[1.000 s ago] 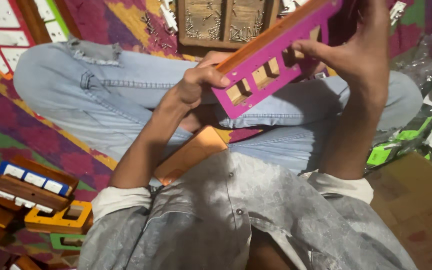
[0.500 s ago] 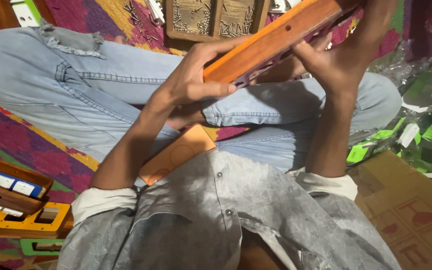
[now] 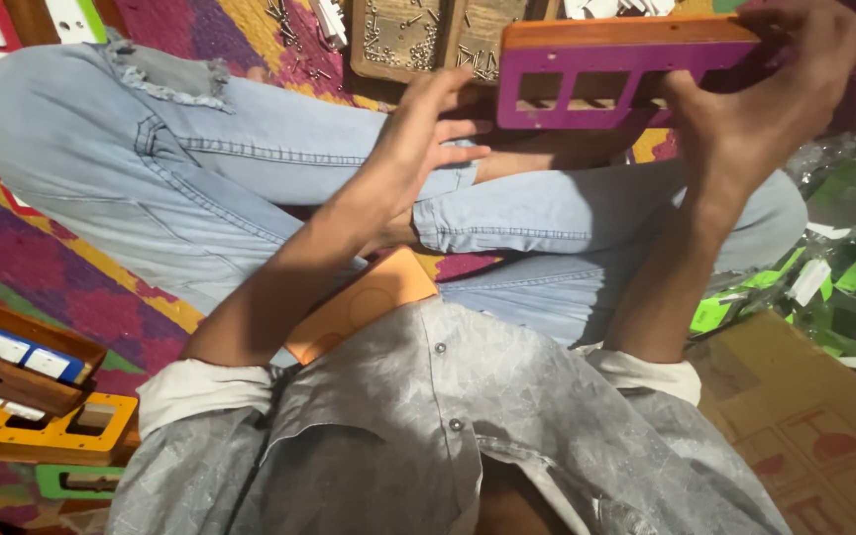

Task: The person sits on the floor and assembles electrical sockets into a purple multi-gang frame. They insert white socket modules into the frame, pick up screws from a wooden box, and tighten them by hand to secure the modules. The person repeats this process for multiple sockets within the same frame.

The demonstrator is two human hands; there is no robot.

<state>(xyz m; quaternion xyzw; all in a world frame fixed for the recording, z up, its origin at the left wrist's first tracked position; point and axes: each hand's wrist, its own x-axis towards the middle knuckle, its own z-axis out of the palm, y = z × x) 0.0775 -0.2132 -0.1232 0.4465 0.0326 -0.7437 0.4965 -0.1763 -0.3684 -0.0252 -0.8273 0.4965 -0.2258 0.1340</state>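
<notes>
My right hand (image 3: 760, 84) grips the right end of a long wooden switch-board frame (image 3: 596, 74). The frame has a purple face with rectangular cut-outs and an orange top edge, and it is held level above my crossed legs. My left hand (image 3: 418, 139) hovers just left of the frame's left end with its fingers spread and nothing in it. I cannot tell whether its fingertips touch the frame. An orange panel (image 3: 364, 302) lies in my lap under the left forearm.
A wooden tray of small screws (image 3: 398, 35) lies beyond my knees. At the left are stacked wooden boards with white switches (image 3: 12, 357), a yellow frame (image 3: 61, 431) and a green frame (image 3: 81, 482). Green wrapped parts (image 3: 844, 282) and cardboard (image 3: 824, 416) lie at the right.
The frame has swung from tilted to level, its purple face now towards me. My left hand has come off it and opened; my right hand still holds it.
</notes>
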